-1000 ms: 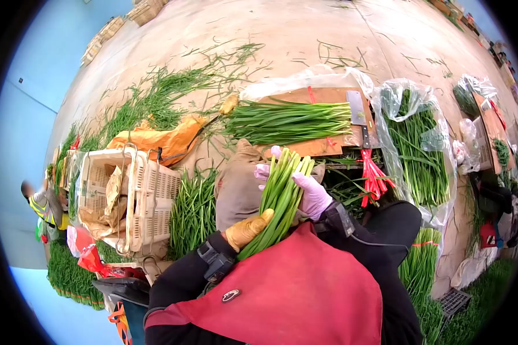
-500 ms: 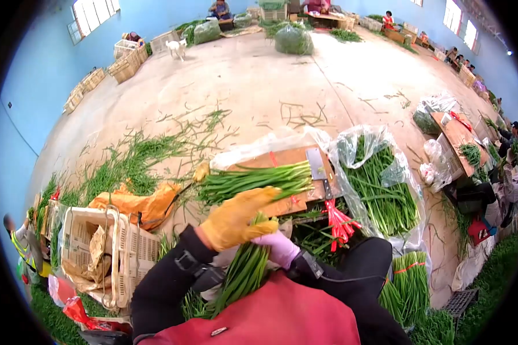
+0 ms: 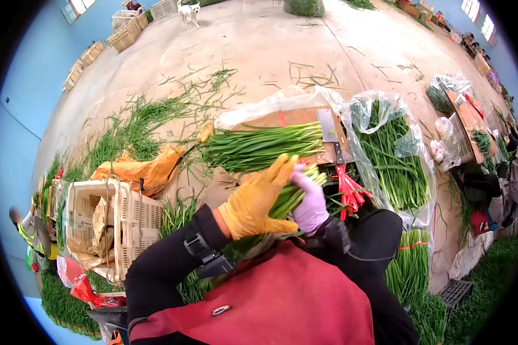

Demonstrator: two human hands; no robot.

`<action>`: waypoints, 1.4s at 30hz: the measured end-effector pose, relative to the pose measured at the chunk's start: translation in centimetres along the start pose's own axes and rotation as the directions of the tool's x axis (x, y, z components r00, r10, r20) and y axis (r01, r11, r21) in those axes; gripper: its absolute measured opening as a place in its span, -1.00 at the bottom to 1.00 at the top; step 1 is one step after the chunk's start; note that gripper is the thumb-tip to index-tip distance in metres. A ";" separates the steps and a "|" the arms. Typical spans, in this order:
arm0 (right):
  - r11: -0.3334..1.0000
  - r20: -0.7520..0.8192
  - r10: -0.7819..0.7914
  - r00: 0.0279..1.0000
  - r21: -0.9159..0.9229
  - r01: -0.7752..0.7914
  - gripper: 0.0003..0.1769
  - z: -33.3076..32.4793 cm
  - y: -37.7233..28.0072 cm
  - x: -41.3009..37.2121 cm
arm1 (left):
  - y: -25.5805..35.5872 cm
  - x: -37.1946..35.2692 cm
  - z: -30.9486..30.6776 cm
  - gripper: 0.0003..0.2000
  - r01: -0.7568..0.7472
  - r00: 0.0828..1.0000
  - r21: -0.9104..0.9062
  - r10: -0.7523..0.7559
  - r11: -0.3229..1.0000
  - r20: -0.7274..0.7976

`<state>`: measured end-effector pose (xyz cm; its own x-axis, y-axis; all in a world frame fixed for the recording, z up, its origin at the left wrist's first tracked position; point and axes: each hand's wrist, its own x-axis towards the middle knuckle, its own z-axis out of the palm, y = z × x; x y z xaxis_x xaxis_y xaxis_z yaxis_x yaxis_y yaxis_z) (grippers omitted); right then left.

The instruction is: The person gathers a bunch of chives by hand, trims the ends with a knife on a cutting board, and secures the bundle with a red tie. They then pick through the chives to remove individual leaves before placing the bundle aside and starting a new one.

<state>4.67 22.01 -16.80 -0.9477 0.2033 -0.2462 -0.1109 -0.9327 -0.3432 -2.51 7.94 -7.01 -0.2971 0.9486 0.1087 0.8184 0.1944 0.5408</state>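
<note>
We stand in a produce-packing hall: blue walls, a concrete floor strewn with greens, stacked crates, bagged stalks.

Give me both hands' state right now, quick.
Left hand: open, fingers laid flat over the stalk bundle.
Right hand: closed around the stalk bundle.

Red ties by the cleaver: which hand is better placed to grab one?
Probably right. The right hand, purple glove, grips the green stalks just beside the red ties; the left hand, yellow glove, wraps the stalks on the side away from the ties.
</note>
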 end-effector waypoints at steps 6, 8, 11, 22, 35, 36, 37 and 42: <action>0.960 0.076 -0.268 0.960 0.105 0.260 -0.75 3.0 0.1 2.0 | -2.6 -0.7 0.5 0.14 0.182 0.972 -0.154 -0.201 0.971 -0.122; 0.955 0.056 -0.279 0.959 0.117 0.271 -0.77 3.1 0.0 3.5 | -5.1 0.1 1.5 0.01 0.190 0.960 -0.067 -0.199 0.980 -0.194; 0.953 -0.060 -0.296 0.953 0.049 0.299 -0.77 3.1 -1.6 5.8 | -8.3 3.1 2.2 -0.09 0.197 0.966 -0.008 -0.195 0.980 -0.169; 0.766 -0.360 -0.631 0.687 -0.148 0.625 -0.78 -14.4 -13.8 10.5 | -18.8 16.4 6.4 -0.26 0.234 0.972 0.161 -0.229 0.959 -0.050; 0.771 -0.359 -0.503 0.786 -0.598 0.221 -0.83 -19.5 -10.1 14.7 | -24.6 20.2 16.2 0.24 0.339 0.924 0.406 -0.382 0.848 0.025; 0.761 -0.328 -0.473 0.818 -0.621 0.190 -0.83 -19.2 -9.6 14.9 | -24.7 20.2 16.2 0.23 0.344 0.923 0.408 -0.384 0.846 0.018; 0.747 -0.303 -0.442 0.844 -0.645 0.160 -0.84 -18.9 -9.2 14.8 | -24.8 20.1 16.3 0.23 0.346 0.923 0.406 -0.384 0.846 0.014; 0.398 -0.049 -0.631 0.774 -0.877 0.269 -0.78 -19.3 -9.3 16.4 | -24.2 20.0 16.4 0.23 0.337 0.934 0.404 -0.357 0.850 -0.027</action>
<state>-4.07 39.76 -35.14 -0.6490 0.7606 -0.0185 -0.0364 -0.0554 -0.9978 -20.21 26.28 -31.63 -0.5833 0.8093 -0.0691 0.7944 0.5861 0.1595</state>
